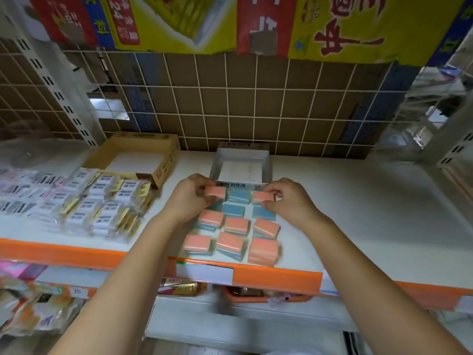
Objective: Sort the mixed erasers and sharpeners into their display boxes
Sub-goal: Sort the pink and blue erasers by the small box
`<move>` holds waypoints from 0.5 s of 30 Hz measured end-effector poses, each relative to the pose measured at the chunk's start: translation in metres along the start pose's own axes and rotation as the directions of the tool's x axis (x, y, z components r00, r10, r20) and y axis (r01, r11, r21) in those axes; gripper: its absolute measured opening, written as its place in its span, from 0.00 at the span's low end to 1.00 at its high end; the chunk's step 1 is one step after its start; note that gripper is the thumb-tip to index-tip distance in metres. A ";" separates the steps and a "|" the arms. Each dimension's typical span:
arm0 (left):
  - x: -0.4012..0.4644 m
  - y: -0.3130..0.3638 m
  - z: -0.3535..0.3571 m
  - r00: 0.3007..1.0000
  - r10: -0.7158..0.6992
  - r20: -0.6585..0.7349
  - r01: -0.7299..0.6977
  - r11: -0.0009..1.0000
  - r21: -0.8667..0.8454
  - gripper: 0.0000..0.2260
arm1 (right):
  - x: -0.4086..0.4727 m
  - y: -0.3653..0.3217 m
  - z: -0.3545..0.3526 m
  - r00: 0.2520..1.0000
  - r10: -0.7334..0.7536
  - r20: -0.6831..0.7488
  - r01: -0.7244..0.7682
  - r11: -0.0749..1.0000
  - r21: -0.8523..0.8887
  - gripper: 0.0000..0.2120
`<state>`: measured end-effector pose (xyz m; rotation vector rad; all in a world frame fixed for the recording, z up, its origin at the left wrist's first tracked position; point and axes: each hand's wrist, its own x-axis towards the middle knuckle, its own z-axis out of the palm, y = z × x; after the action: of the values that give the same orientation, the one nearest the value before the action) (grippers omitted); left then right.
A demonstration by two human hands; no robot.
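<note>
Left hand (190,198) and right hand (286,198) each pinch one pink eraser (215,192) from the back row, just in front of the empty grey display box (240,163), likely to load it. Laid in three columns for counting: roughly twelve erasers or stacks; blur hides the exact number.

shelf (358,213) white, orange front edge | on it: erasers (236,224), wrapped packs (102,201), grey box (240,165), cardboard box (135,157)
</note>
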<state>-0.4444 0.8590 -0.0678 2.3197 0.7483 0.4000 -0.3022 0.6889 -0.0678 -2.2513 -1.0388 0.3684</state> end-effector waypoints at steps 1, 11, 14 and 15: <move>0.001 0.000 0.000 1.000 -0.005 0.004 0.005 1.000 0.004 0.16 | 0.000 0.000 0.000 1.000 0.000 0.002 0.000 1.000 0.000 0.16; 0.001 -0.006 -0.007 0.998 0.031 0.048 -0.031 1.000 0.000 0.17 | -0.004 -0.013 -0.003 0.997 -0.012 -0.075 0.004 0.994 -0.108 0.11; -0.003 -0.006 -0.019 0.997 0.072 0.041 -0.073 0.997 0.022 0.16 | -0.004 -0.033 -0.002 0.991 -0.069 -0.114 0.053 0.990 -0.134 0.12; -0.005 -0.006 -0.025 0.996 0.084 0.029 -0.085 0.996 0.040 0.15 | -0.004 -0.042 -0.001 0.989 -0.099 -0.114 0.084 0.987 -0.136 0.13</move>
<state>-0.4623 0.8713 -0.0539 2.3961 0.6526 0.3927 -0.3292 0.7064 -0.0399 -2.2995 -1.1269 0.1270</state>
